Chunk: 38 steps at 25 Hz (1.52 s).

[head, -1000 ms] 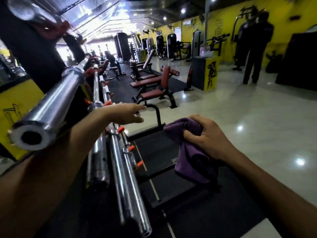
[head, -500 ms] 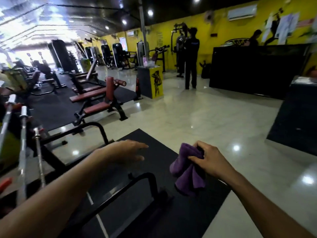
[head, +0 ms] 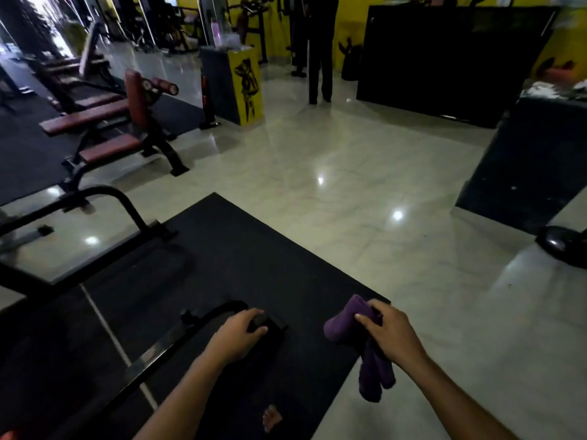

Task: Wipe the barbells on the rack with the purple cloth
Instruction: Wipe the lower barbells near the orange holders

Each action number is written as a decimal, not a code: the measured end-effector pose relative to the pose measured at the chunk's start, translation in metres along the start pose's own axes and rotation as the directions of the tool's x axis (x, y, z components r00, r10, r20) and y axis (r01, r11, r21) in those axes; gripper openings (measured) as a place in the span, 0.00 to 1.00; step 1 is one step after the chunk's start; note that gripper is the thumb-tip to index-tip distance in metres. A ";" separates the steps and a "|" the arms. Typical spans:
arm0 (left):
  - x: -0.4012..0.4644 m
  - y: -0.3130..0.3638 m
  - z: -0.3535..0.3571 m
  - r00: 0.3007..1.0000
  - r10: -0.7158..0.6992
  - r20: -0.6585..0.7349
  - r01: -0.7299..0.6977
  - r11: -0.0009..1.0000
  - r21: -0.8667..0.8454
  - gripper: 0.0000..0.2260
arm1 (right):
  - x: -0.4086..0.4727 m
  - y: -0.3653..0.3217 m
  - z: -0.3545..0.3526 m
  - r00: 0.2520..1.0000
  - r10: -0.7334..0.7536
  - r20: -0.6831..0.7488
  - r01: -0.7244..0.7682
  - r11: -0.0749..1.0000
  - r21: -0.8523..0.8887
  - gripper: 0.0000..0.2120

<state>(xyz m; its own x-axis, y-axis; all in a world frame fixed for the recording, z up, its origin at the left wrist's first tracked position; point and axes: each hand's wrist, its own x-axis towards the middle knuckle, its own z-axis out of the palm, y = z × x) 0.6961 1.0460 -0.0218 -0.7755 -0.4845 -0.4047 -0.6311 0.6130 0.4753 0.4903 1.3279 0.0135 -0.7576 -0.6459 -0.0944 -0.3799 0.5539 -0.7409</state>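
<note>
Since a second ago the view has swung right and dropped: the barbells and their rack have gone out of frame, and both hands have come down low over the mat [head: 254, 249].

Head view. Left hand [head: 239, 336] hangs palm down above the mat, fingers loosely curled, holding nothing; whether the fingertips touch the black frame foot [head: 270, 325] under them, cannot tell. Right hand [head: 389, 333] grips the cloth [head: 341, 323], fingers and thumb curled round it. The purple cloth bulges out to the left of the knuckles and its loose ends hang below the palm, clear of the floor [head: 365, 173]. It sits at the mat's right edge, just right of the left hand, not touching it.

A bare foot [head: 271, 419] shows on the mat at the bottom edge, between the two forearms. A black tube frame [head: 104, 198] curves up at left. Beyond it, a bench [head: 95, 117] with red-brown pads. Further back, a yellow-and-black stand [head: 246, 87] with a pink bottle [head: 217, 32] on top. A person in dark clothes [head: 319, 52] stands on the pale glossy floor near a long black counter [head: 444, 58]. Yellow wall behind. Frame dim, edges blurred.
</note>
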 end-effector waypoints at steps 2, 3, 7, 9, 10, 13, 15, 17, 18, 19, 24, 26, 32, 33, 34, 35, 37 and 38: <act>0.031 -0.015 0.011 0.999 -0.053 0.005 0.053 0.996 -0.077 0.22 | 0.032 0.012 0.012 0.999 0.034 -0.002 -0.034 0.999 -0.035 0.03; 0.045 -0.021 0.013 0.997 -0.076 0.010 0.077 0.992 -0.100 0.22 | 0.050 0.017 0.018 0.998 0.055 -0.001 -0.055 0.997 -0.057 0.04; 0.091 -0.038 0.013 0.989 -0.136 0.058 0.143 0.982 -0.125 0.22 | 0.112 0.024 0.030 0.992 0.126 0.001 -0.125 0.984 -0.129 0.04; 0.117 -0.043 0.009 0.986 -0.133 0.102 0.144 0.983 -0.116 0.23 | 0.143 0.026 0.030 0.991 0.137 -0.003 -0.136 0.978 -0.155 0.04; 0.132 -0.045 0.005 0.983 -0.136 0.121 0.150 0.982 -0.118 0.23 | 0.160 0.027 0.029 0.989 0.151 -0.007 -0.150 0.977 -0.155 0.04; 0.177 -0.046 -0.007 0.967 -0.155 0.203 0.179 0.978 -0.104 0.24 | 0.205 0.036 0.028 0.982 0.189 -0.019 -0.190 0.972 -0.140 0.03; 0.211 -0.046 -0.017 0.959 -0.174 0.222 0.199 0.976 -0.094 0.24 | 0.240 0.046 0.025 0.976 0.219 0.000 -0.217 0.968 -0.129 0.04; 0.248 -0.042 -0.029 0.958 -0.186 0.218 0.211 0.973 -0.097 0.22 | 0.284 0.059 0.020 0.975 0.221 0.010 -0.218 0.967 -0.129 0.04; 0.269 -0.039 -0.035 0.961 -0.188 0.203 0.210 0.973 -0.092 0.21 | 0.310 0.067 0.017 0.978 0.208 0.010 -0.206 0.972 -0.118 0.05; 0.290 -0.035 -0.043 0.962 -0.205 0.183 0.223 0.971 -0.084 0.21 | 0.339 0.072 0.014 0.981 0.195 0.012 -0.193 0.976 -0.105 0.05; 0.385 -0.011 -0.098 0.960 -0.256 0.110 0.264 0.962 -0.069 0.23 | 0.462 0.066 0.007 0.987 0.139 0.077 -0.132 0.987 -0.090 0.07; 0.412 -0.004 -0.117 0.969 -0.242 0.057 0.247 0.962 -0.117 0.24 | 0.504 0.054 0.007 0.988 0.099 0.114 -0.089 0.992 -0.090 0.06; 0.462 -0.038 -0.147 0.942 -0.335 -0.032 0.309 0.900 -0.308 0.23 | 0.610 0.004 0.053 0.973 0.003 0.230 0.012 0.998 -0.065 0.05; 0.466 -0.050 -0.150 0.931 -0.364 -0.039 0.328 0.876 -0.354 0.22 | 0.624 -0.006 0.065 0.967 -0.017 0.255 0.033 0.998 -0.057 0.05; 0.472 -0.068 -0.155 0.918 -0.395 -0.042 0.347 0.848 -0.400 0.21 | 0.641 -0.018 0.080 0.956 -0.047 0.288 0.067 0.996 -0.059 0.05; 0.479 -0.086 -0.161 0.904 -0.426 -0.046 0.365 0.822 -0.437 0.21 | 0.659 -0.032 0.097 0.944 -0.071 0.323 0.097 0.993 -0.064 0.05; 0.491 -0.125 -0.175 0.871 -0.485 -0.076 0.389 0.776 -0.496 0.22 | 0.698 -0.066 0.134 0.913 -0.125 0.388 0.161 0.985 -0.062 0.07; 0.494 -0.146 -0.184 0.850 -0.519 -0.088 0.403 0.750 -0.524 0.22 | 0.717 -0.087 0.156 0.890 -0.152 0.431 0.199 0.978 -0.066 0.07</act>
<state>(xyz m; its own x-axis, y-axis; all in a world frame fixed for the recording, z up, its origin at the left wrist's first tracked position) 0.4019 0.6023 -0.1480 -0.3338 -0.7849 -0.5220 -0.7954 -0.0626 0.6028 0.0628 0.7347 -0.0932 -0.3877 -0.8851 -0.2575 -0.5575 0.4476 -0.6991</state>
